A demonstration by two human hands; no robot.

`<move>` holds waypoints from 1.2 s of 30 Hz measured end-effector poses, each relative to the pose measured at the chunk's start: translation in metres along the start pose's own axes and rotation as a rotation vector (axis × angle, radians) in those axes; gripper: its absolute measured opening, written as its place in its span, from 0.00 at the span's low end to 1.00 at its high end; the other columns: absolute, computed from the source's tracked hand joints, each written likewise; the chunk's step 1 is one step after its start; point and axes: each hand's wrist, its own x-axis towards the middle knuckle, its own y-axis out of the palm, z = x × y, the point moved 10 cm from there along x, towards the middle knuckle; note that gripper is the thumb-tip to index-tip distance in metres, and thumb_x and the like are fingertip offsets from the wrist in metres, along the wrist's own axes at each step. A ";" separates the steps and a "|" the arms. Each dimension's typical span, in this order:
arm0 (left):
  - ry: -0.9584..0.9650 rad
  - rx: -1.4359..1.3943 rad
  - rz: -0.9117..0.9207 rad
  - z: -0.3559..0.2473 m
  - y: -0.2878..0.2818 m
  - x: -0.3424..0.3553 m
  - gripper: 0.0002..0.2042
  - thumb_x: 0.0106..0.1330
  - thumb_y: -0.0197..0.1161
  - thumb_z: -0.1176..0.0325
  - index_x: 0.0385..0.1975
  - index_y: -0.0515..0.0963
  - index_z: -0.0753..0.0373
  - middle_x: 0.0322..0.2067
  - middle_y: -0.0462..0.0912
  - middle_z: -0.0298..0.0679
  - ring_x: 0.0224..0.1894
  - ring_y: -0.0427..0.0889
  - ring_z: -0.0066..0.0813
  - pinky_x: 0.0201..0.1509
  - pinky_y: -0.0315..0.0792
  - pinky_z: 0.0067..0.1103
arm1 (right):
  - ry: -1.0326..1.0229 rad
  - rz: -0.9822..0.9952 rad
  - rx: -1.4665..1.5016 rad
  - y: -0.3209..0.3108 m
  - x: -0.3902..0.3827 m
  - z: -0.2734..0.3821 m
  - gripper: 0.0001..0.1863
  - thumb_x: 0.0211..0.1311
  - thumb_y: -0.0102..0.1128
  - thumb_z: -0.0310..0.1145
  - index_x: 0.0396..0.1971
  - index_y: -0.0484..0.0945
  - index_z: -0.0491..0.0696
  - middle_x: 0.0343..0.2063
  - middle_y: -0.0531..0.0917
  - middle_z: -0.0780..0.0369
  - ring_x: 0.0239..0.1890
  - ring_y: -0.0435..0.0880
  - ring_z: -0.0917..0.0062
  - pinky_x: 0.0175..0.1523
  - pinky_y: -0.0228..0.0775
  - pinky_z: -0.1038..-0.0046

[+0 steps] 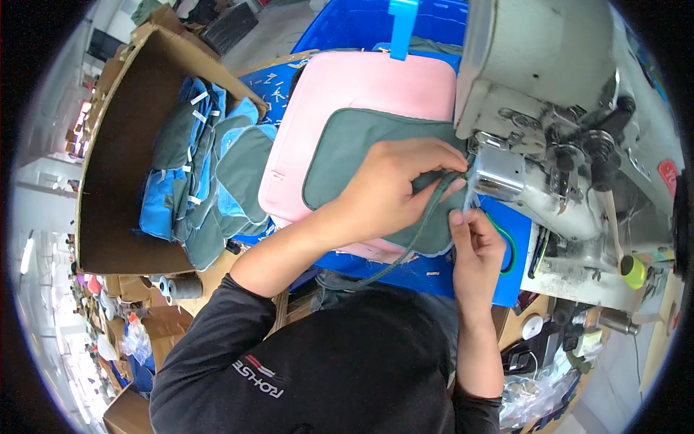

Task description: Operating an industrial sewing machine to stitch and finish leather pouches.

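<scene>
A dark green fabric panel (354, 141) with rounded corners lies on a pink pad (361, 76). My left hand (390, 181) rests over the panel, thumb and fingers pinching a narrow dark green strip (425, 220) close to the sewing machine (538, 65). The strip's loose end hangs toward my lap. At the panel's right edge, which shows a light blue border, my right hand (477, 239) has its thumb and fingers closed on the fabric edge. Both hands are just left of and below the machine's shiny metal cover (500, 172), and the needle area is hidden.
To the left stands an open cardboard box (108, 195) with several blue and green fabric pieces (238, 170) spilling out. A blue bin (332, 25) is behind the pad. Thread cones (181, 287) stand at the lower left; green-handled scissors (512, 249) lie beside my right hand.
</scene>
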 end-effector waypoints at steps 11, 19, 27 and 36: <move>0.084 0.159 0.036 -0.013 0.007 -0.016 0.11 0.57 0.67 0.77 0.40 0.82 0.66 0.42 0.84 0.44 0.46 0.84 0.41 0.48 0.78 0.28 | -0.013 -0.142 0.235 0.001 -0.018 0.000 0.16 0.65 0.61 0.23 0.53 0.78 0.41 0.35 0.79 0.69 0.34 0.74 0.89 0.42 0.67 0.87; -0.505 -0.440 -0.067 0.050 0.011 -0.037 0.10 0.71 0.57 0.69 0.44 0.81 0.67 0.36 0.84 0.35 0.37 0.78 0.16 0.41 0.73 0.17 | -0.515 0.075 -0.467 0.077 -0.044 0.073 0.32 0.58 0.64 0.27 0.63 0.66 0.40 0.41 0.73 0.54 0.40 0.76 0.66 0.42 0.72 0.70; -0.647 -0.710 -0.077 0.059 0.020 -0.043 0.16 0.73 0.55 0.63 0.47 0.78 0.70 0.42 0.84 0.43 0.45 0.81 0.25 0.49 0.75 0.21 | -0.532 0.101 -0.496 0.069 -0.050 0.070 0.25 0.57 0.63 0.29 0.55 0.71 0.40 0.42 0.75 0.52 0.42 0.76 0.60 0.45 0.69 0.63; -0.381 -0.472 -0.081 0.039 0.015 -0.035 0.10 0.72 0.56 0.71 0.45 0.79 0.70 0.38 0.84 0.42 0.41 0.83 0.23 0.42 0.76 0.18 | -0.106 -0.266 0.247 -0.003 -0.052 -0.004 0.11 0.67 0.59 0.28 0.47 0.73 0.42 0.32 0.77 0.66 0.32 0.76 0.85 0.37 0.72 0.82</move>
